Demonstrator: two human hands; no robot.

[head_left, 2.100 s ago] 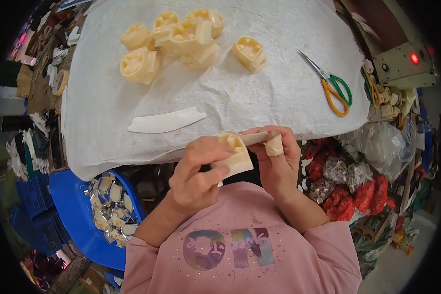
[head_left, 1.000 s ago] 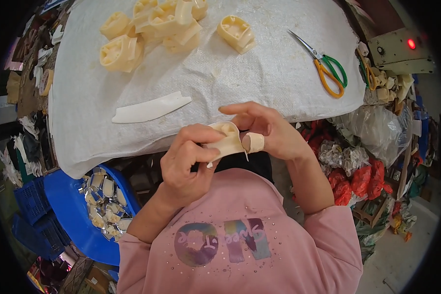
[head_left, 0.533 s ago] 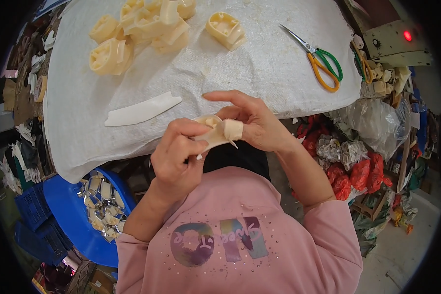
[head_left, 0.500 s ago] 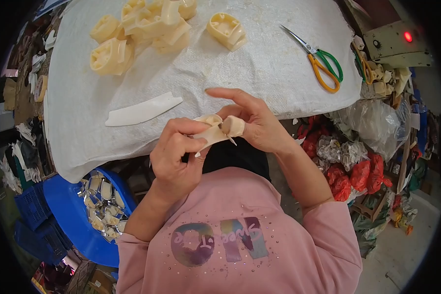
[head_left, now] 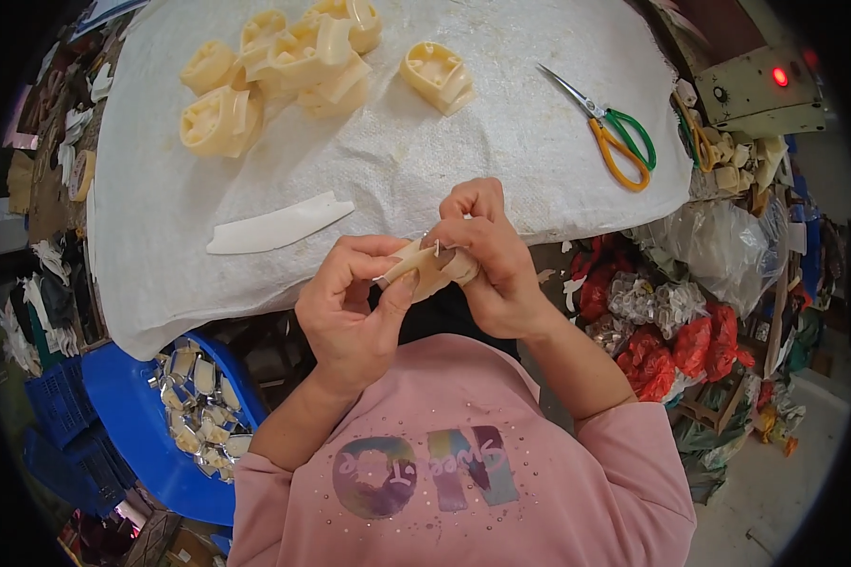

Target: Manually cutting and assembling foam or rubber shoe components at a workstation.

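Above my lap, close to the table's near edge, both hands work on a small cream curved piece point(head_left: 427, 271) that looks like a shoe heel with a thin covering. My left hand point(head_left: 345, 317) pinches its left side between thumb and fingers. The fingers of my right hand point(head_left: 501, 274) are bent closed at its right side, partly hiding it. A thin pale edge stands up between the hands. Beyond the left hand, a flat white curved strip point(head_left: 279, 227) lies on the white woven sheet point(head_left: 501, 142) that covers the table.
Several hollow cream moulded pieces point(head_left: 303, 66) are heaped at the far left, with a single one point(head_left: 435, 77) apart. Scissors with green and orange handles point(head_left: 619, 146) lie at the right. A blue tub point(head_left: 142, 416) of shiny and cream pieces stands lower left; red plastic bags point(head_left: 681, 345) lie lower right.
My right hand's fingers, stretched out before, have curled in onto the cream piece. The left thumb now presses across its face, and the piece has turned slightly.
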